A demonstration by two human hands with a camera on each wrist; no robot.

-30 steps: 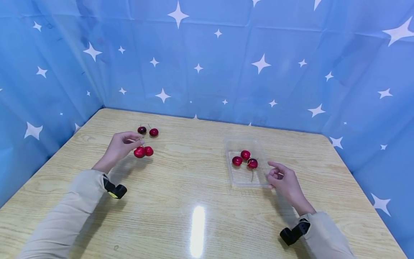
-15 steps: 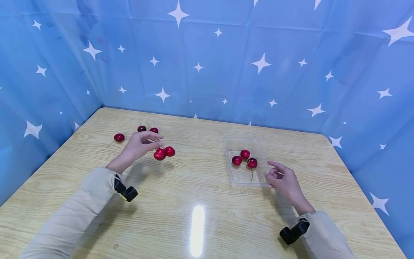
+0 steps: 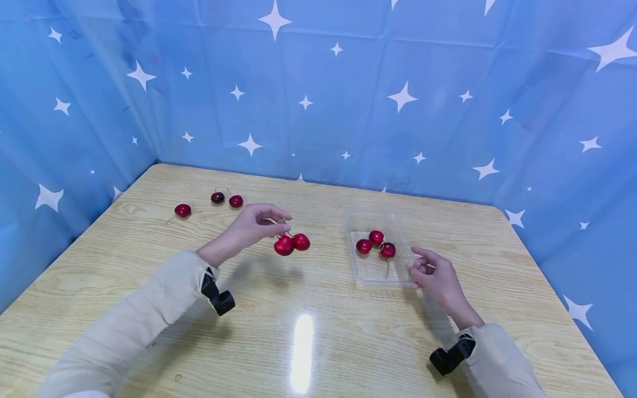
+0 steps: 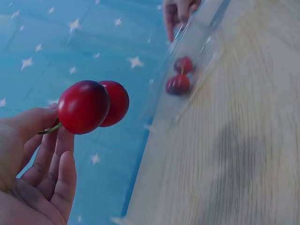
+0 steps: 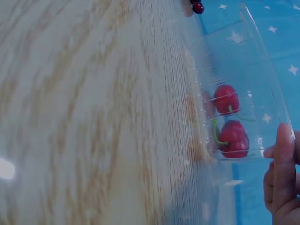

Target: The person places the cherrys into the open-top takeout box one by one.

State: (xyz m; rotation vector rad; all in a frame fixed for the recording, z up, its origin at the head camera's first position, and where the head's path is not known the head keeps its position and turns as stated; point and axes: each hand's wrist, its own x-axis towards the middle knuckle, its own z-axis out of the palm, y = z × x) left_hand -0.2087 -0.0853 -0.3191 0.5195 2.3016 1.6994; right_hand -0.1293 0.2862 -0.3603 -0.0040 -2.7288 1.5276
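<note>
My left hand pinches the stems of two red cherries, which hang in the air over the middle of the table. The left wrist view shows this pair of cherries just beyond the thumb and fingertips, a green stem between them. A clear plastic box stands to the right with three cherries lying in it. At its right side, my right hand grips the rim with thumb and index finger. Up close in the right wrist view, the fingers are at the box's edge.
Three more cherries lie on the wooden table at the back left: a red one, a dark one and another red one. A blue curtain with white stars hangs behind the table and along its sides.
My left hand has carried the two cherries rightward across the table toward the box, uncovering a cherry at the back left. My right hand and the box have stayed in place.
</note>
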